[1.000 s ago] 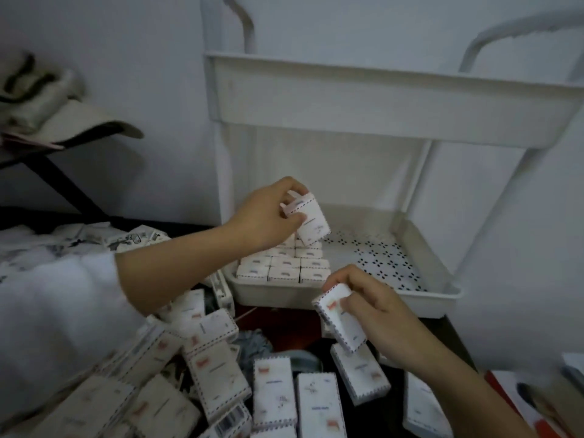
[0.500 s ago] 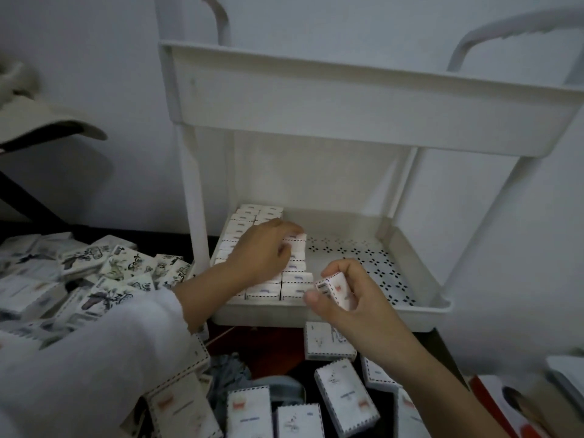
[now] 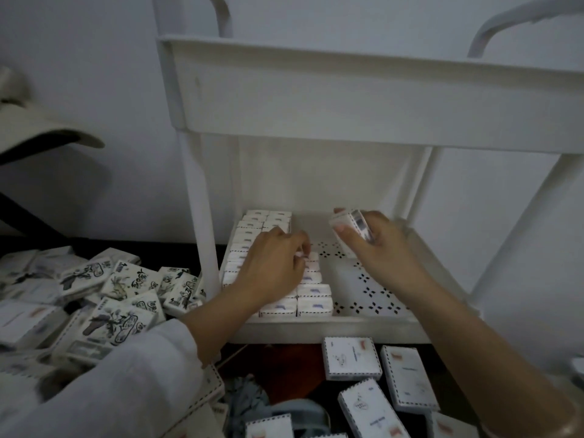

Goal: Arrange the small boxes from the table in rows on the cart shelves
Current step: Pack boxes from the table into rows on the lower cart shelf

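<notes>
Hovering near the lower shelf's (image 3: pixel 316 327) back edge, a small box (image 3: pixel 349 221) is gripped by the right hand (image 3: pixel 379 248). The left hand (image 3: pixel 275 267) is curled over the rows (image 3: pixel 313 298) at the left edge; grip can't be told. Rows could be knocked askew if it's jammed in crooked.

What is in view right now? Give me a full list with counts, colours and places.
cart: one, white, centre, two shelves showing.
rowed boxes: many, partly hidden, white, left part of the lower shelf.
held box: one, white, above the lower shelf's rear.
ink-print boxes: many, white with black drawings, heaped at left.
dashed-edge boxes: several, white with red marks, loose in front of the cart.
cap: one, beige, far left.
cloth: one, blue-grey, bottom centre.
left hand: white sleeve, fingers on the rowed boxes.
right hand: bare arm, grips the held box.
</notes>
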The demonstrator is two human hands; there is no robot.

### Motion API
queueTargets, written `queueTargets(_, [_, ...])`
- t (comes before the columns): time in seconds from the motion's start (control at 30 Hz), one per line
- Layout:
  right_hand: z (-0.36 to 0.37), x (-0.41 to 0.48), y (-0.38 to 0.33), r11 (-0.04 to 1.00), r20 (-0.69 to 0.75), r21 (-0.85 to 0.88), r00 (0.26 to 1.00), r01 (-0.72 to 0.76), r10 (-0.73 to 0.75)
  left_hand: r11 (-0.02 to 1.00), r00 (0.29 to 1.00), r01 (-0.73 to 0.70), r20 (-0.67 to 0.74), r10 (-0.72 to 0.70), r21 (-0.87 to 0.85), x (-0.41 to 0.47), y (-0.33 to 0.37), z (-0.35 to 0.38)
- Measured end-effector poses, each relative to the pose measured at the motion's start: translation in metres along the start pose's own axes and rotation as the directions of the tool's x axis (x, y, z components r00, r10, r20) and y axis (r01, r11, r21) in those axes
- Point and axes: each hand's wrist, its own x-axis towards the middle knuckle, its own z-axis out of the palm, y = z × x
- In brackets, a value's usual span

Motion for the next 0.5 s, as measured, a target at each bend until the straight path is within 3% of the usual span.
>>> queueTargets(0.1, [0.011, 0.034, 0.010, 0.981, -0.041, -0.191, 0.999, -0.013, 0.005, 0.999, 0.999, 0.037, 0.021, -0.036, -0.040, -0.001, -0.002, 0.001])
queueTargets(0.23, [0.031, 0.055, 0.027, 0.975, 0.047, 0.105, 0.981, -0.194, 0.190, 1.000, 0.997, -0.005, -0.077, 0.003, -0.023, 0.000, 0.001, -0.001])
queueTargets(0.33, [0.045, 0.059, 0.033, 0.969, 0.163, 0.077, 0.962, -0.236, 0.221, 1.000, 0.986, 0.015, -0.163, -0.018, -0.015, 0.000, 0.001, -0.001])
queueTargets(0.5, [0.056, 0.055, 0.032, 0.960, 0.385, 0.055, 0.893, -0.275, 0.233, 0.999, 0.982, 0.025, -0.186, -0.029, -0.024, 0.000, 0.004, -0.002])
